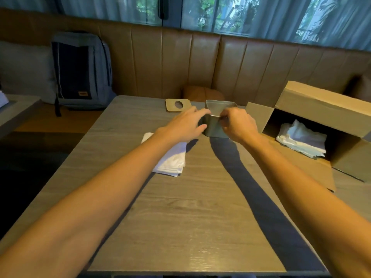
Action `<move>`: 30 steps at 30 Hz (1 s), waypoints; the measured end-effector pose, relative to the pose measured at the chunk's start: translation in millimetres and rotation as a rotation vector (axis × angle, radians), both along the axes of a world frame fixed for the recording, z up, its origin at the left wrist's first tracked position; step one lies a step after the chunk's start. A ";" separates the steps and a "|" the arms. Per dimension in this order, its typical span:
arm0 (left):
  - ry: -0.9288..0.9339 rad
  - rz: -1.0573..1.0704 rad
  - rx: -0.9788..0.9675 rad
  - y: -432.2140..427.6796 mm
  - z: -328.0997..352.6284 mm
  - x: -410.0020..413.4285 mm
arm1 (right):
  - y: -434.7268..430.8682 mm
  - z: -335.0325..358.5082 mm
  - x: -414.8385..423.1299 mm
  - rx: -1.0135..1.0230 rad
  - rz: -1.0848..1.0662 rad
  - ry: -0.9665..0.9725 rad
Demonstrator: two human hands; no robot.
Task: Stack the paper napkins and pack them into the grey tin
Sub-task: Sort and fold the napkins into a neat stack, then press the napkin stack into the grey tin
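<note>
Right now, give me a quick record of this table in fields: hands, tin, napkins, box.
tin: upright, open, on the table
left hand: grips tin's left side
right hand: pinches tin's near rim
napkin stack: on table, left of tin, under left forearm
box: on its side, far right, loose napkins inside
wooden lid: flat, behind left hand

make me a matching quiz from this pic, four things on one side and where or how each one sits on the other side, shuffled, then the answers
Things:
1. grey tin
2. wooden lid
3. napkin stack
4. cardboard box

Places:
A. on its side at the right of the table, loose napkins inside
B. flat on the table, beyond the left hand
C. between both hands, the right hand at its rim
D. on the table, partly under the left forearm

Pairs: 1-C, 2-B, 3-D, 4-A
</note>
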State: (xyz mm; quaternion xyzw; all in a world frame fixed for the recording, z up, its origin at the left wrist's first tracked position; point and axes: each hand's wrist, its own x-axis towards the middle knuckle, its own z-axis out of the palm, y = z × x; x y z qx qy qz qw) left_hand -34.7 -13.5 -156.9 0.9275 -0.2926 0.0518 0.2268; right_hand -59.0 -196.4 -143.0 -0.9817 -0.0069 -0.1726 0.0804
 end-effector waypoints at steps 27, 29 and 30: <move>0.194 0.475 -0.016 100.8 -6.0 -57.9 | 95.1 14.8 -122.9 0.200 0.403 0.208; 0.286 0.557 0.047 109.2 -10.9 -57.1 | 115.1 -2.6 -116.2 0.174 0.321 0.244; 0.300 0.577 0.051 110.7 -12.2 -58.3 | 123.1 -11.1 -112.5 0.168 0.266 0.267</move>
